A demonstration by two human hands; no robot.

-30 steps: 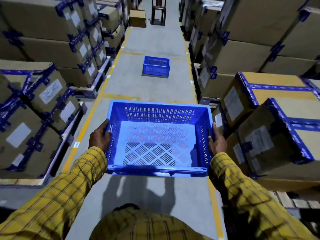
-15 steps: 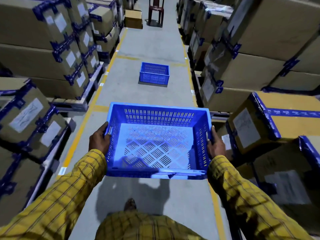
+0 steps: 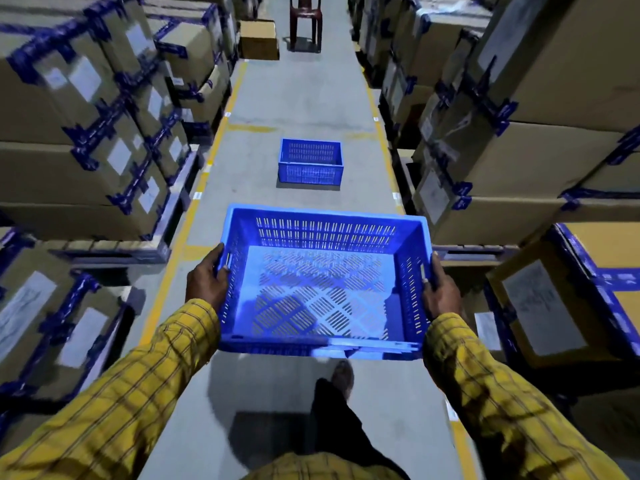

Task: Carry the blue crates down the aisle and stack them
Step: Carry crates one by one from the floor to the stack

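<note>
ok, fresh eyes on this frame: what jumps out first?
The empty blue crate fills the centre foreground, gripped at its side walls by the left hand and right hand. Straight ahead on the grey aisle floor sits a second blue crate. Taped cardboard boxes wall both sides, with a dark red chair at the far end.

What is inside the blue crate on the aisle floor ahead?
The floor crate shows only its slotted far inner wall; nothing rises above the rim. Its bottom is hidden by the near wall.
</note>
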